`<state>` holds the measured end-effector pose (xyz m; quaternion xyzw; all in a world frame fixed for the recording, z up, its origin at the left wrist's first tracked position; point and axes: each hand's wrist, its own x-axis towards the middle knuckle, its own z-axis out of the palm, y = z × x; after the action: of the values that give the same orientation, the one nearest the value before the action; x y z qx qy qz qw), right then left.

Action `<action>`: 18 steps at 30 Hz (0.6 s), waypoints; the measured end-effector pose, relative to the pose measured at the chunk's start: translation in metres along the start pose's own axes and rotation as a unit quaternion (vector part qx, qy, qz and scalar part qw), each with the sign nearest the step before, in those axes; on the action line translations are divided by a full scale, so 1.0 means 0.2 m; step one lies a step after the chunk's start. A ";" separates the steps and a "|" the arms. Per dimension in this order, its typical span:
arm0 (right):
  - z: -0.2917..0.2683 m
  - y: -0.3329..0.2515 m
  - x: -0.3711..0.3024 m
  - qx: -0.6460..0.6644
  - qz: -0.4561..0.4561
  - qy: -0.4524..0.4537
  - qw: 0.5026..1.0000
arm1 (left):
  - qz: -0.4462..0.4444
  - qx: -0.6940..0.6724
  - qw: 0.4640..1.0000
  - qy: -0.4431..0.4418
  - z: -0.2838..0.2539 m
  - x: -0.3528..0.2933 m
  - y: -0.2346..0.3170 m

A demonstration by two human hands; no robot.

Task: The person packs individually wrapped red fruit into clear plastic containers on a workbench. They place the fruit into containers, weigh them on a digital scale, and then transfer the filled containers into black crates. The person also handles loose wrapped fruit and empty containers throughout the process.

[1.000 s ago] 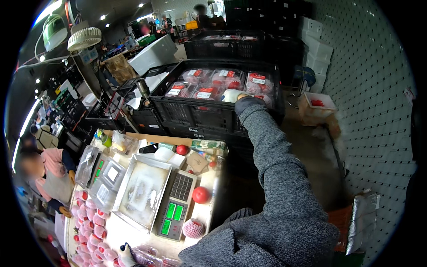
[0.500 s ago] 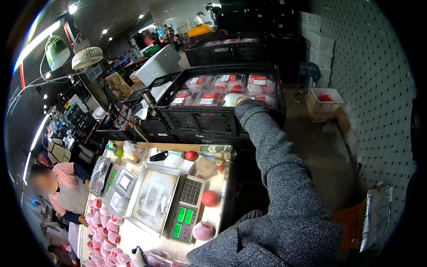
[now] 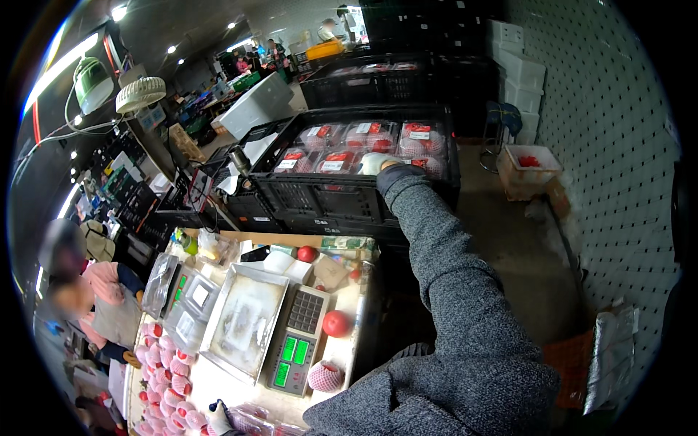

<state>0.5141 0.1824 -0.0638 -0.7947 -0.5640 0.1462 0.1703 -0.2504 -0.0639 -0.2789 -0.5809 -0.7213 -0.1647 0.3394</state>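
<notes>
My right hand, in a white glove, reaches into a black plastic crate at its near side. It rests on or over the front row of clear fruit packs, whose red fruit sits in foam nets; its fingers are hidden. At the bottom edge my gloved left hand is partly cut off, beside a clear plastic box, and its grip does not show. Between the two stands a scale with a metal tray and lit green displays. A loose red fruit and a netted fruit lie right of it.
Many netted fruits cover the table's left side, near empty clear boxes. A person in pink sleeves works beyond them. More black crates stand behind; a stool and a foam box are at right.
The view has shifted slightly, and the table and crate sit a little further left. My right hand stays at the crate's near row. Another head shows beside the person at left.
</notes>
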 end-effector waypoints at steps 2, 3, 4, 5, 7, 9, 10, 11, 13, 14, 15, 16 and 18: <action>0.03 -0.01 0.03 0.008 0.003 0.005 1.000 | -0.197 -0.156 0.955 -0.158 0.23 0.00 -0.17; 0.05 0.01 0.06 0.007 -0.005 0.008 1.000 | -0.290 -0.234 0.898 -0.233 0.29 -0.01 -0.22; 0.07 0.05 0.10 0.005 -0.011 0.010 1.000 | -0.301 -0.236 0.889 -0.254 0.32 -0.01 -0.22; 0.09 0.07 0.14 0.005 -0.022 0.009 1.000 | -0.318 -0.292 0.863 -0.263 0.31 -0.01 -0.23; 0.05 0.15 0.16 -0.016 -0.053 0.012 0.998 | -0.309 -0.341 0.846 -0.269 0.19 0.13 0.00; 0.07 0.10 0.18 -0.015 -0.108 0.033 0.994 | -0.322 -0.313 0.858 -0.248 0.11 0.10 -0.04; 0.08 0.08 0.19 -0.007 -0.130 0.059 0.990 | -0.342 -0.308 0.853 -0.244 0.17 0.06 -0.14; 0.06 0.11 0.16 -0.010 -0.115 0.069 0.991 | -0.338 -0.292 0.866 -0.226 0.10 0.09 0.01; 0.00 -0.01 0.07 -0.020 -0.080 -0.012 0.997 | -0.342 -0.299 0.863 -0.221 -0.04 0.10 0.04; 0.01 0.00 0.08 -0.021 -0.104 0.002 0.994 | -0.342 -0.342 0.842 -0.238 -0.01 0.09 0.00; 0.00 0.01 0.09 -0.012 -0.094 0.018 0.995 | -0.320 -0.327 0.858 -0.231 0.01 0.07 -0.03; 0.01 -0.02 0.07 -0.040 -0.098 0.053 0.993 | -0.303 -0.307 0.873 -0.227 0.01 0.06 -0.04; 0.02 0.08 0.18 -0.032 -0.177 0.099 0.979 | -0.279 -0.352 0.874 -0.186 0.09 0.03 -0.06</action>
<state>0.5366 0.2125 -0.0764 -0.6980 -0.6803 0.0164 0.2230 -0.2678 -0.0512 -0.2865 -0.4567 -0.7974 -0.3844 -0.0885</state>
